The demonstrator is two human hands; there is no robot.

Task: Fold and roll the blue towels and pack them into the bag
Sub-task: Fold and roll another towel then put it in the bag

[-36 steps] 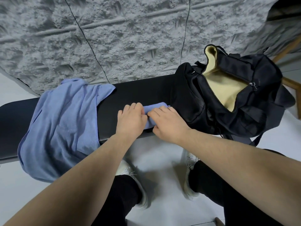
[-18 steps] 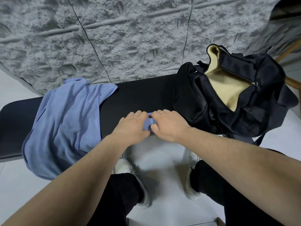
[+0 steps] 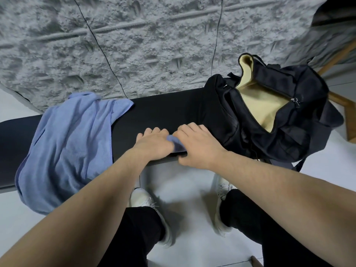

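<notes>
A small rolled blue towel (image 3: 176, 143) lies near the front edge of the black bench (image 3: 163, 110), mostly covered by both hands. My left hand (image 3: 152, 145) curls over its left part and my right hand (image 3: 198, 145) curls over its right part. Only a strip of blue shows between them. A pile of loose blue towels (image 3: 65, 149) drapes over the bench on the left and hangs off its front. The black bag (image 3: 289, 128) stands on the bench at the right, unzipped, showing its tan lining (image 3: 264, 101).
A rough grey wall (image 3: 154, 45) runs directly behind the bench. A wooden frame (image 3: 344, 105) stands beyond the bag at the far right. My legs and white shoes (image 3: 146, 203) are on the pale floor below the bench edge.
Both hands have closed further over the towel roll, so much less blue shows than a second ago. The roll sits slightly nearer the bench's front edge.
</notes>
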